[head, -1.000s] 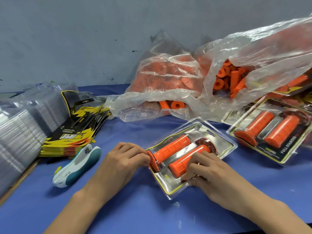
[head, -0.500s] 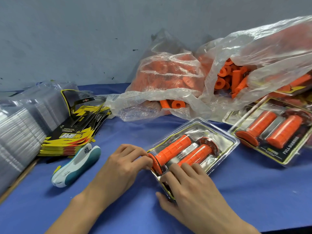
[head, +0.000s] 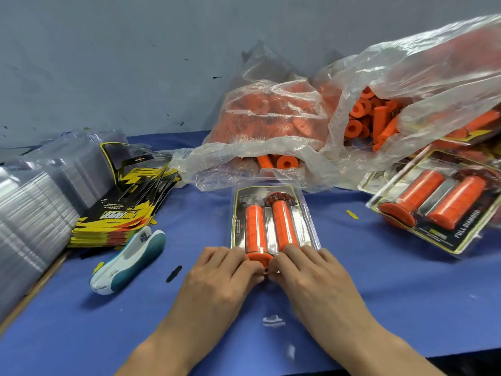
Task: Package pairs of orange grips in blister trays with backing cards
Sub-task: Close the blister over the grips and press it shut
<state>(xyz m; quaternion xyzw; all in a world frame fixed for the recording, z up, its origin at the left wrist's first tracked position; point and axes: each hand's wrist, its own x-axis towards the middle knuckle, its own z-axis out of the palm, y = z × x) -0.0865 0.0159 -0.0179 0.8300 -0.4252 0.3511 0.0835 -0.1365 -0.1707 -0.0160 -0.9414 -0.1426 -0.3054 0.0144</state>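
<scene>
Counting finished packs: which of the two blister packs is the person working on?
The upright blister pack at centre, its near end under both hands, left hand and right hand. The other pack lies untouched at right.

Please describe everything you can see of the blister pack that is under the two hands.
The clear plastic blister pack lies flat on the blue table cover, its long axis pointing away from the person. Inside, two ribbed orange grips lie side by side over a black, yellow-edged backing card. The left hand and right hand press curled fingers on its near end.
</scene>
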